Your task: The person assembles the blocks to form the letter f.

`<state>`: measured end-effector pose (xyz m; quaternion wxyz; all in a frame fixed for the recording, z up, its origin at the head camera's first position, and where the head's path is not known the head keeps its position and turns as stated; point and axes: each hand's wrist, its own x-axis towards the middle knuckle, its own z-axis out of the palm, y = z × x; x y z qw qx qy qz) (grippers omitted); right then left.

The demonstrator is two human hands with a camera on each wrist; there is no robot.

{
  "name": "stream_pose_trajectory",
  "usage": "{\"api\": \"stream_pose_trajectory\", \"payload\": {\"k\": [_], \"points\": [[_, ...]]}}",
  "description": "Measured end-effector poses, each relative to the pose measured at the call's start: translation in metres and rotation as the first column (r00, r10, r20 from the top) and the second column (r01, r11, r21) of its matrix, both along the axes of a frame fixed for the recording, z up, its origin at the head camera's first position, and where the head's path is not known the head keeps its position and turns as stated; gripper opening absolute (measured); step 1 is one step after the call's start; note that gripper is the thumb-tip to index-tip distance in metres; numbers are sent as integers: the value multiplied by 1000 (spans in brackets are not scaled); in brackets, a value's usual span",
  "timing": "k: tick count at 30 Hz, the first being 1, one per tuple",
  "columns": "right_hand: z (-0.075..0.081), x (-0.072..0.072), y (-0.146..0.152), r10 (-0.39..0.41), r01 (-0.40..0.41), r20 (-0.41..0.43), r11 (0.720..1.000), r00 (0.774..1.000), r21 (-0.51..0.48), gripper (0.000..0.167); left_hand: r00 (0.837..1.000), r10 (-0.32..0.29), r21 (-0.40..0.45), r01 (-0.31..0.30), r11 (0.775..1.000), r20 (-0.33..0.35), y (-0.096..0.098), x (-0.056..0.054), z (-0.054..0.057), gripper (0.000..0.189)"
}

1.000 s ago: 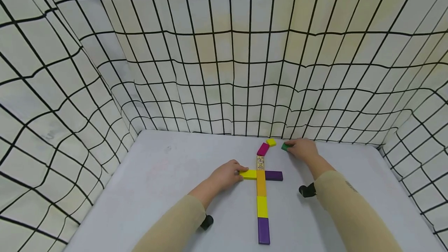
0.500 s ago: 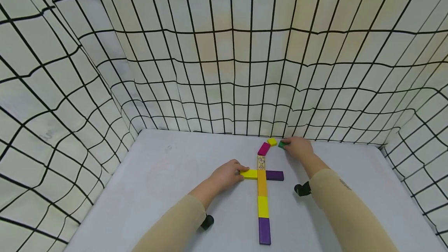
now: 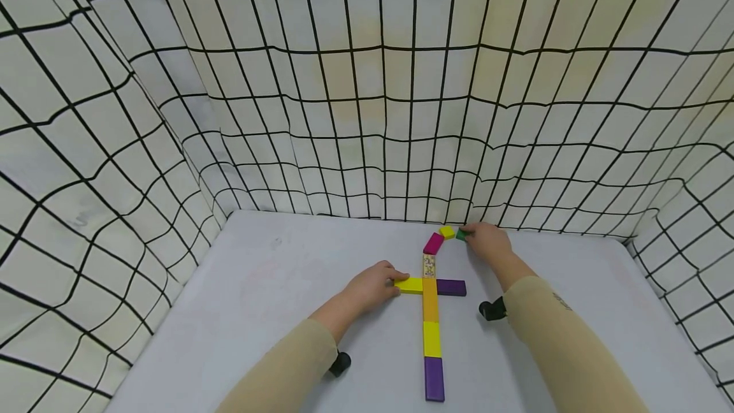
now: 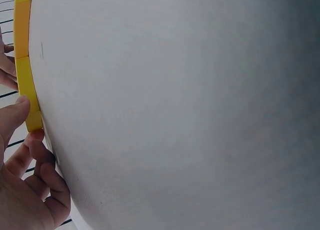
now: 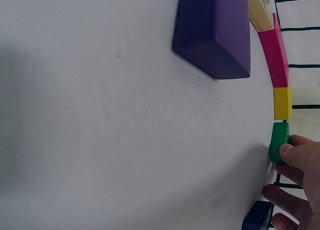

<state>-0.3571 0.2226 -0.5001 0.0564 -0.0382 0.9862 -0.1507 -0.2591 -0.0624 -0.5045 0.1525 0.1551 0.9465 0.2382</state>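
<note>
My left hand (image 3: 371, 284) pinches the outer end of a long yellow block (image 3: 410, 285), its thumb on top and a fingertip at the end in the left wrist view. That block meets an orange block (image 3: 430, 299) in a column, opposite a purple block (image 3: 451, 287). Between thumb and fingers my right hand (image 3: 487, 242) holds a small green block (image 5: 279, 140). In the right wrist view the green block lies right beside a small yellow block (image 5: 283, 103). A magenta block (image 3: 433, 243) and a patterned tan block (image 3: 429, 266) continue the curve down to the column.
Below the orange block come a yellow block (image 3: 432, 339) and a long purple block (image 3: 434, 378). A dark block (image 5: 257, 216) lies under the right fingers. The white table (image 3: 275, 253) ends at a white wall with black netting (image 3: 390, 113).
My right hand has moved left with the green block, bringing it close to the small yellow block. The left hand stays on the long yellow block.
</note>
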Motion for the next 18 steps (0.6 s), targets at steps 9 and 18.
{"api": "stream_pose_trajectory", "payload": {"k": [9, 18], "points": [[0, 0, -3, -7, 8, -16, 1000, 1000, 10, 37, 1000, -8, 8, 8, 1000, -6, 0, 0, 1, 35], [-7, -4, -2, -18, 18, -26, 1000, 1000, 21, 38, 1000, -7, 9, 7, 1000, -4, 0, 1, 1, 35]]}}
